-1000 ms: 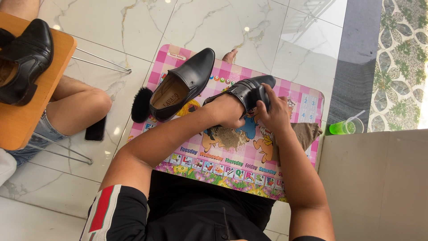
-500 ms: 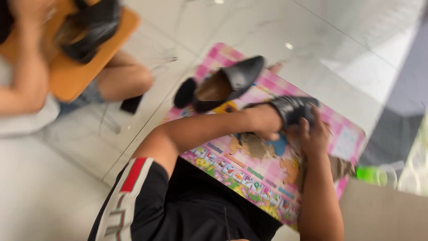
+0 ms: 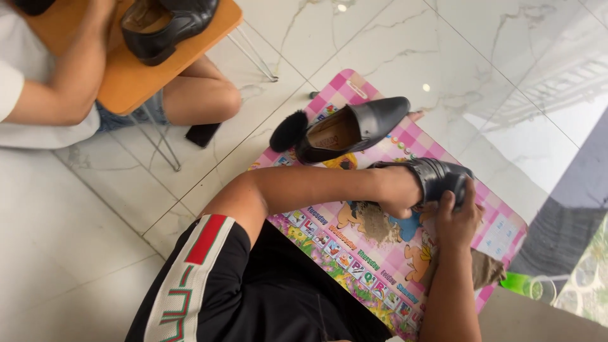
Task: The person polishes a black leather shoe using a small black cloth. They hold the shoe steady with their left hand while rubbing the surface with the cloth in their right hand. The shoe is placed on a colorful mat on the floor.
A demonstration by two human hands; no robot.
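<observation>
My left hand (image 3: pixel 400 190) grips a black leather shoe (image 3: pixel 437 176) by its opening, holding it just above a pink picture mat (image 3: pixel 354 244). My right hand (image 3: pixel 457 218) is wrapped over the shoe's toe end, fingers curled on the leather. I cannot tell if anything lies under those fingers. The matching black shoe (image 3: pixel 354 130) stands on the mat's far side, its tan lining showing. A round black brush (image 3: pixel 288 130) lies against that shoe's heel.
A brown cloth (image 3: pixel 489 269) lies on the mat by my right forearm, with a green bottle (image 3: pixel 524 285) beyond it. At the left another person sits at an orange wooden desk (image 3: pixel 136 73) bearing a black shoe (image 3: pixel 166 22). A dark phone (image 3: pixel 202 134) lies on the marble floor.
Both hands stay on the same shoe, in the same grip. The view has swung and tilted, so the seated person and the desk now fill the upper left.
</observation>
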